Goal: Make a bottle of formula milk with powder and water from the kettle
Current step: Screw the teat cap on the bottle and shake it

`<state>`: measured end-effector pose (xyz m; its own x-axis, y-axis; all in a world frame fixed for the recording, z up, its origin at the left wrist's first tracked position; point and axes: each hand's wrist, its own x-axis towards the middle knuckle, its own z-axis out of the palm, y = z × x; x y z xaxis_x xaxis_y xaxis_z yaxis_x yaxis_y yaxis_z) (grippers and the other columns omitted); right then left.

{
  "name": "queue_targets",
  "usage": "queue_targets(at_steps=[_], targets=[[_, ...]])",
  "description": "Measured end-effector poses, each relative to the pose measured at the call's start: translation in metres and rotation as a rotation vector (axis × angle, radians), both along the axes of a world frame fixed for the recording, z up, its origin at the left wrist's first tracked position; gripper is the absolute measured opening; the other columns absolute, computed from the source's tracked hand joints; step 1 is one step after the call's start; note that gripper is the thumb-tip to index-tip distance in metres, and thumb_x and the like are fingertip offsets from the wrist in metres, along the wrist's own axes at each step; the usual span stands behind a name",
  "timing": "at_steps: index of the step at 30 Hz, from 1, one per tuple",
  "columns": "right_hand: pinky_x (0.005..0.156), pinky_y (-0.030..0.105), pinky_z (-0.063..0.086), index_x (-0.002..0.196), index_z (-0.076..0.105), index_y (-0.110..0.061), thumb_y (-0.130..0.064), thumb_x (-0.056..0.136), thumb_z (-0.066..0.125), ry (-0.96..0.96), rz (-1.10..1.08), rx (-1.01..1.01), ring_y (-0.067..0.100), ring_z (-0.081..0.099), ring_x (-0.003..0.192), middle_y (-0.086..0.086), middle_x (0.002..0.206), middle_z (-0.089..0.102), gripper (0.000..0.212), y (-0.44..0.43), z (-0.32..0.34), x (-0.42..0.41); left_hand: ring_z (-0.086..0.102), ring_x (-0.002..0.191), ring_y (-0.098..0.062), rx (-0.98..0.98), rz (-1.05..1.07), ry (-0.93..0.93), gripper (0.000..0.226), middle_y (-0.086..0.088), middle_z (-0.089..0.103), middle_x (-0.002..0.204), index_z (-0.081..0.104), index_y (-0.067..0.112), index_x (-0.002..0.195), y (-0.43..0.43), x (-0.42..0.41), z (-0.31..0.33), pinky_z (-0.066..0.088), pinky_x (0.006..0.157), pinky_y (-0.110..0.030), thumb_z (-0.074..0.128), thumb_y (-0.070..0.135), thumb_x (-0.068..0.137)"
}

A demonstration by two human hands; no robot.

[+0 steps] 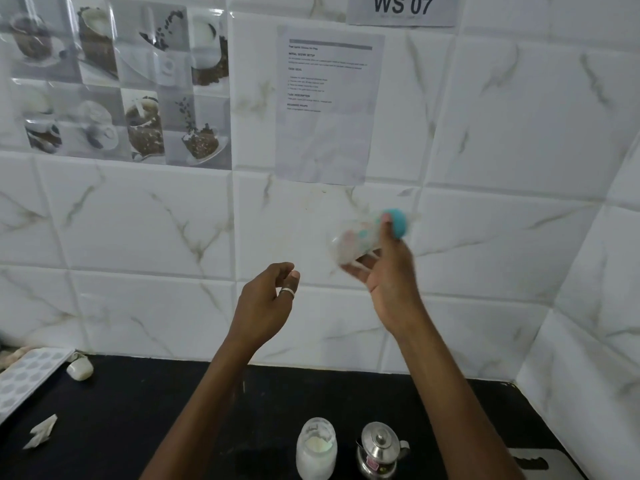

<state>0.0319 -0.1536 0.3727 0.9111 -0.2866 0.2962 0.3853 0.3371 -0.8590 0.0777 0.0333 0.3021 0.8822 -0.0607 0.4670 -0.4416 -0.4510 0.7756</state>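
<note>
My right hand (382, 271) holds a clear baby bottle (356, 237) with a teal cap (398, 221), raised in front of the tiled wall and tilted almost sideways; it is motion-blurred. My left hand (268, 299) hangs in the air to the left of it, fingers loosely curled, holding nothing, a ring on one finger. On the black counter below stand a glass jar of white powder (317, 448) and a small steel kettle (379, 448) with its lid on, side by side near the front edge.
A grey dimpled tray (24, 379) lies at the counter's left edge, with a small white object (80, 369) beside it and a torn paper scrap (41, 431) nearer me. A grey board (533, 462) sits at the right. The tiled wall meets a corner on the right.
</note>
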Motion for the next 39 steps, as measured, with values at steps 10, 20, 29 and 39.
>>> queue_targets(at_steps=[10, 20, 29, 39], targets=[[0.069, 0.039, 0.063, 0.121, 0.063, -0.014, -0.065, 0.084, 0.063, -0.036, -0.002, 0.083, 0.027, 0.077, 0.098, 0.008, 0.107, 0.079, 0.063, 0.002, 0.002, 0.005, 0.057, 0.1, 0.011, -0.007, 0.012, -0.012, 0.031, 0.019, 0.065, 0.11, 0.061, 0.026, 0.125, 0.006, 0.002, -0.001, 0.038, 0.079, -0.008, 0.053, 0.042, 0.099], [0.07, 0.039, 0.063, 0.12, 0.064, -0.013, -0.06, 0.088, 0.059, -0.067, 0.051, 0.186, 0.026, 0.077, 0.098, 0.01, 0.108, 0.079, 0.057, 0.001, 0.005, 0.007, 0.052, 0.098, 0.022, -0.017, 0.01, -0.007, 0.032, 0.023, 0.064, 0.105, 0.061, 0.028, 0.125, 0.01, 0.004, -0.003, 0.037, 0.079, -0.006, 0.052, 0.044, 0.099], [0.071, 0.039, 0.063, 0.123, 0.063, -0.013, -0.061, 0.086, 0.06, -0.071, 0.032, 0.184, 0.028, 0.076, 0.102, 0.01, 0.111, 0.078, 0.061, 0.006, 0.001, 0.006, 0.051, 0.098, 0.025, -0.012, 0.001, -0.012, 0.032, 0.024, 0.063, 0.103, 0.061, 0.028, 0.125, 0.009, 0.004, -0.006, 0.036, 0.078, -0.005, 0.052, 0.044, 0.099], [0.069, 0.037, 0.062, 0.122, 0.064, -0.017, -0.06, 0.09, 0.059, -0.07, 0.054, 0.133, 0.025, 0.076, 0.1, 0.006, 0.108, 0.079, 0.054, 0.002, -0.002, 0.007, 0.05, 0.096, 0.027, -0.014, -0.006, -0.004, 0.03, 0.026, 0.063, 0.101, 0.061, 0.029, 0.124, 0.009, 0.004, -0.009, 0.038, 0.078, -0.006, 0.053, 0.043, 0.099]])
